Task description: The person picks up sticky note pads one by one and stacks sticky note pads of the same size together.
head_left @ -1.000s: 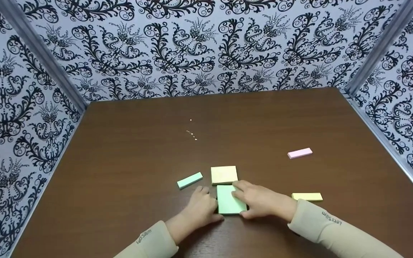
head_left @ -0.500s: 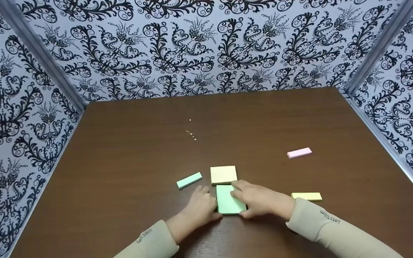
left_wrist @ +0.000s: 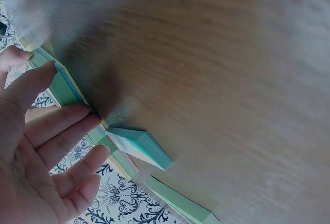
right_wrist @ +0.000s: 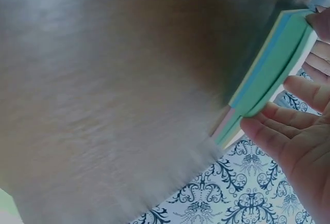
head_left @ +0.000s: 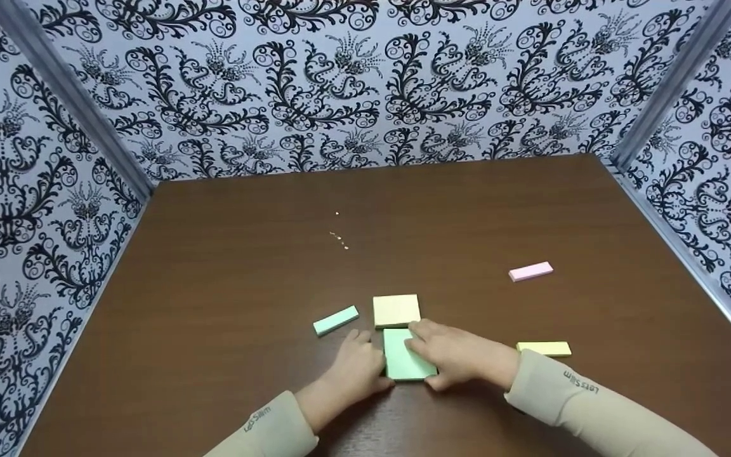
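- Head: see green-topped stack [head_left: 399,364] flat between left hand [head_left: 353,363] and right hand [head_left: 470,355], just on the near side of cream pad [head_left: 396,310]. Looks longest along the line running away from the person. Covered on top only by the right, so closest to that one.
- Left wrist: see relaxed, mostly straight fingers touching the stack's left side; no grip evident.
- Right wrist: appears held along its right side, thumb near, fingers far. Can't tell how firmly.
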Tool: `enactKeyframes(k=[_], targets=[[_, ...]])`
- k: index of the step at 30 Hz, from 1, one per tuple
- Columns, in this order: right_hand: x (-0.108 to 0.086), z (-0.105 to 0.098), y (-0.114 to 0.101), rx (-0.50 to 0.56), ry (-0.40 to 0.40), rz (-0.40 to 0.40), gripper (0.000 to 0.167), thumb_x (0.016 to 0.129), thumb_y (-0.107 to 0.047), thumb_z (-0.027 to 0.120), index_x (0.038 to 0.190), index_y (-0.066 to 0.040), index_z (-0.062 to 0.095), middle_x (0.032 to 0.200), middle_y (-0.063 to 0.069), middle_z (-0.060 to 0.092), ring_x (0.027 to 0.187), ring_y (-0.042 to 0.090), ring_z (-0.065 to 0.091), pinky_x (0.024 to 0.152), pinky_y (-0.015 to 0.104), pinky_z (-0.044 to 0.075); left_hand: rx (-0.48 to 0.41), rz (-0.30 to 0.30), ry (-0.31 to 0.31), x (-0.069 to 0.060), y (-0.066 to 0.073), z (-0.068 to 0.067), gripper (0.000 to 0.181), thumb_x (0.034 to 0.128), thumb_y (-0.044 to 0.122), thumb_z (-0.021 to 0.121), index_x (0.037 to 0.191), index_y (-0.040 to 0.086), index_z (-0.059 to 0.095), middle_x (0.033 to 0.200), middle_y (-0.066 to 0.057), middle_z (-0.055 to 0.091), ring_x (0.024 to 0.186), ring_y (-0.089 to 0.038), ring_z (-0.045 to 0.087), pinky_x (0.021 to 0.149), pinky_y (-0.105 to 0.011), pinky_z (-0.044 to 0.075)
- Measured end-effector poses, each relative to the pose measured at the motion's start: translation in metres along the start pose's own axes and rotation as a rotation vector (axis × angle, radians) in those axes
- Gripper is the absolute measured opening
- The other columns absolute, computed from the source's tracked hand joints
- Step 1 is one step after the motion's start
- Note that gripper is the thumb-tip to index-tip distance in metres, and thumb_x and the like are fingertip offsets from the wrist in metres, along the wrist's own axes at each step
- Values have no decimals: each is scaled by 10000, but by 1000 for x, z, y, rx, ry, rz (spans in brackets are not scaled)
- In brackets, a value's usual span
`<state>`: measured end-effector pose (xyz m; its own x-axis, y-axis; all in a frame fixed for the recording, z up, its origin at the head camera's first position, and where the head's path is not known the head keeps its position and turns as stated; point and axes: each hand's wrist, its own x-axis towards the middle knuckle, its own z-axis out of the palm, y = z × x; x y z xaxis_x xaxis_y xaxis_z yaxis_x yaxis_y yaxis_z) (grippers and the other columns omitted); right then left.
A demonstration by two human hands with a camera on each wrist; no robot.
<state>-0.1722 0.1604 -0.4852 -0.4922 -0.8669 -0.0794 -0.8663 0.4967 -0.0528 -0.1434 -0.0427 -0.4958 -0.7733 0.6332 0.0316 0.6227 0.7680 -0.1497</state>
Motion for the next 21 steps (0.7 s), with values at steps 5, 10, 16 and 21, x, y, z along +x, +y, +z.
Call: enactKeyframes(k=[5, 10, 16, 21], targets=[[-1, 3, 2, -27, 40, -29, 627, 695, -327, 705, 1184, 13, 510, 1169, 177, 472, 1106, 279, 478, 947, 350, 405, -12, -10, -2, 1, 1, 0, 397, 717, 518, 686, 566, 158, 614, 600, 35, 617, 783, -177, 554, 737, -323, 418], [0, 2, 4, -78, 70, -78, 645, 674, -344, 719, 1166, 21, 518, 1107, 154, 477, 1015, 248, 497, 897, 330, 431, -14, -30, -45, 1, 2, -2, 401, 708, 530, 686, 562, 163, 611, 612, 43, 617, 802, -164, 549, 787, -323, 426], [0, 0, 5, -92, 78, -94, 620, 678, -348, 721, 1148, 13, 539, 1068, 134, 469, 969, 225, 493, 863, 315, 440, -9, -37, -35, 2, 3, -2, 393, 697, 531, 691, 576, 162, 628, 609, 42, 618, 773, -160, 534, 789, -320, 424], [1, 2, 5, -89, 72, -86, 634, 689, -362, 717, 1172, 10, 539, 1081, 138, 468, 987, 232, 490, 884, 322, 431, -8, -19, 0, -1, 1, -1, 373, 688, 531, 693, 585, 178, 633, 597, 51, 611, 738, -159, 524, 743, -313, 412]])
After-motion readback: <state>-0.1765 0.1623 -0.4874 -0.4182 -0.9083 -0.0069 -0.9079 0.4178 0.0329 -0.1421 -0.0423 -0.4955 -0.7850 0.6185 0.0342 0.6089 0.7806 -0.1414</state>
